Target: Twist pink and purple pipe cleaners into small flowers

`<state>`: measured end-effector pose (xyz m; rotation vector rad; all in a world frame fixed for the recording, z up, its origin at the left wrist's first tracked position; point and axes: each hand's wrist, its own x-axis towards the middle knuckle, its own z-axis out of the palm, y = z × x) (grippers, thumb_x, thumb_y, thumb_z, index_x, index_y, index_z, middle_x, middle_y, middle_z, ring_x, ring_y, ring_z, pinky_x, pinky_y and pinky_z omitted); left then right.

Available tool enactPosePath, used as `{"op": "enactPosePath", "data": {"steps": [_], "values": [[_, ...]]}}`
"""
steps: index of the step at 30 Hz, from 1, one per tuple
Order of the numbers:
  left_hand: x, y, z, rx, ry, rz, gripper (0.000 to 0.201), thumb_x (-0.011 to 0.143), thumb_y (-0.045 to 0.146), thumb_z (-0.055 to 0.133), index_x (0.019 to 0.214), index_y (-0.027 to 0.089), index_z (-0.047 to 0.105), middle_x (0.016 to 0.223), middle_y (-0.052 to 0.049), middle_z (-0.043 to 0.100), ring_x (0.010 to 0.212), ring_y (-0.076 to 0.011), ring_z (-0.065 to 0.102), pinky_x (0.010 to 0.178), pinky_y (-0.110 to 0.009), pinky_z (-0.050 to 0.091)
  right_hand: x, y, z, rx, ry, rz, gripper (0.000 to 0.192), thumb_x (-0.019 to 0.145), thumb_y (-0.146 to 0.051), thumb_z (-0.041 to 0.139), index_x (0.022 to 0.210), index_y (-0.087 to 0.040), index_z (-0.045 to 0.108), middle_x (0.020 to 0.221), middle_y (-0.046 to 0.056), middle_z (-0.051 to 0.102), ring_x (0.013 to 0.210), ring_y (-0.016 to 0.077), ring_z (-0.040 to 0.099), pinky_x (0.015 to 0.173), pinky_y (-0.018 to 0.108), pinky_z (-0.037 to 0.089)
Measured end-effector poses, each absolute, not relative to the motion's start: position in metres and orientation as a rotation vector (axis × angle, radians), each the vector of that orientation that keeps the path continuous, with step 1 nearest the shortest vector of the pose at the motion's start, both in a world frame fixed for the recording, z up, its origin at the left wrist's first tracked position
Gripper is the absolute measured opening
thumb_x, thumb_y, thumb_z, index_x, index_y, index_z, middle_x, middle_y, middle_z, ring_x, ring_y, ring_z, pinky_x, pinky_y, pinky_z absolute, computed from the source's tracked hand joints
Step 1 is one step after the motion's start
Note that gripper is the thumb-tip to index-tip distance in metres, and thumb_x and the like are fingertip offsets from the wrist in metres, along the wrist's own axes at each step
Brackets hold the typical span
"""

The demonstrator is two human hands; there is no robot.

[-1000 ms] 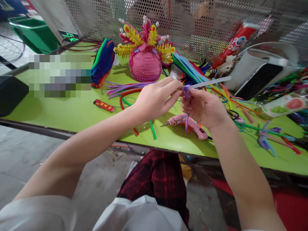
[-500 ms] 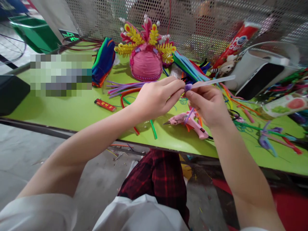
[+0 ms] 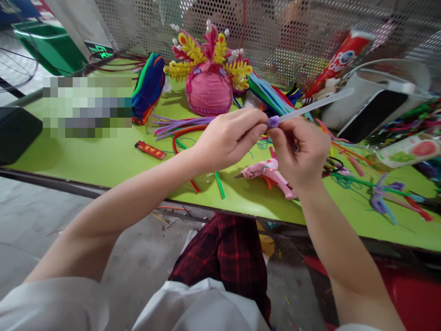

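A red plaid garment (image 3: 227,257) is seen nearest, below the edge of the green surface (image 3: 103,158). Above that edge, a translucent stick (image 3: 312,106) with a purple coil (image 3: 273,122) wound at its near end is held between both hands. The grip of the left hand (image 3: 227,140) is pinched on the coil from the left; the grip of the right hand (image 3: 303,147) is closed around the stick just right of it. A pink glue gun (image 3: 268,175) is laid on the surface below the hands. Farther off, a pink headdress (image 3: 209,76) is set before the perforated screen (image 3: 275,32).
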<state>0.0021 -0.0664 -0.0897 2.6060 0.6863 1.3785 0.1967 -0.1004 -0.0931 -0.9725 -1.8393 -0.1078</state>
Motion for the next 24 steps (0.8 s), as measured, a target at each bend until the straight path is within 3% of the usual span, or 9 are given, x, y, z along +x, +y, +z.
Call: {"op": "enactPosePath", "data": {"steps": [7,10,12,14,18,22,24], "values": [[-0.004,-0.070,-0.087,2.704,0.755,1.295,0.037,0.109,0.042,0.033,0.114,0.025,0.066,0.099,-0.009,0.074,0.095,-0.0194,0.073,0.080,-0.035,0.056,0.205,-0.094,-0.094,-0.872,-1.903,-0.089,0.020,0.103,-0.041,0.058,0.096,-0.028,0.070,0.092,0.005,0.074,0.086,0.0216,0.068,0.081,0.040,0.054],[-0.009,-0.063,-0.085,2.767,0.760,1.333,0.037,0.108,0.041,0.036,0.115,0.024,0.068,0.100,-0.010,0.075,0.095,-0.0185,0.074,0.076,-0.033,0.055,0.216,-0.083,-0.093,-0.821,-1.921,0.133,0.020,0.098,-0.045,0.064,0.109,-0.029,0.071,0.105,0.006,0.073,0.095,0.0225,0.069,0.084,0.040,0.056],[-0.011,-0.058,-0.085,2.792,0.739,1.403,0.034,0.108,0.038,0.040,0.112,0.022,0.070,0.097,-0.010,0.075,0.090,-0.0170,0.074,0.074,-0.031,0.055,0.227,-0.077,-0.090,-0.736,-1.857,0.184,0.033,0.094,-0.046,0.070,0.123,-0.031,0.067,0.118,0.008,0.070,0.101,0.0236,0.069,0.088,0.042,0.057],[-0.011,-0.054,-0.085,2.827,0.685,1.453,0.029,0.107,0.034,0.044,0.107,0.021,0.070,0.091,-0.007,0.076,0.083,-0.0149,0.072,0.071,-0.029,0.054,0.236,-0.075,-0.084,-0.668,-1.752,0.002,0.039,0.094,-0.044,0.069,0.131,-0.030,0.064,0.122,0.010,0.068,0.105,0.0248,0.067,0.093,0.045,0.055],[-0.010,-0.054,-0.085,2.897,0.551,1.443,0.018,0.101,0.025,0.053,0.099,0.018,0.069,0.079,-0.002,0.073,0.069,-0.0116,0.068,0.063,-0.027,0.050,0.238,-0.084,-0.075,-0.659,-1.912,-0.599,0.044,0.085,-0.041,0.081,0.125,-0.027,0.069,0.118,0.007,0.075,0.114,0.0303,0.068,0.104,0.050,0.048],[-0.011,-0.057,-0.084,2.887,0.628,1.397,0.010,0.096,0.023,0.057,0.097,0.018,0.065,0.072,0.001,0.068,0.062,-0.0107,0.064,0.057,-0.026,0.047,0.226,-0.092,-0.076,-0.789,-2.225,-0.724,0.023,0.099,-0.034,0.067,0.120,-0.028,0.072,0.100,0.003,0.080,0.096,0.0250,0.073,0.090,0.044,0.050],[-0.012,-0.056,-0.084,2.900,0.654,1.348,0.009,0.096,0.024,0.055,0.096,0.019,0.063,0.071,0.001,0.066,0.062,-0.0111,0.064,0.057,-0.026,0.046,0.220,-0.094,-0.078,-0.867,-2.229,-0.737,0.025,0.103,-0.036,0.060,0.124,-0.027,0.071,0.100,0.004,0.079,0.096,0.0247,0.072,0.090,0.044,0.047]]}}
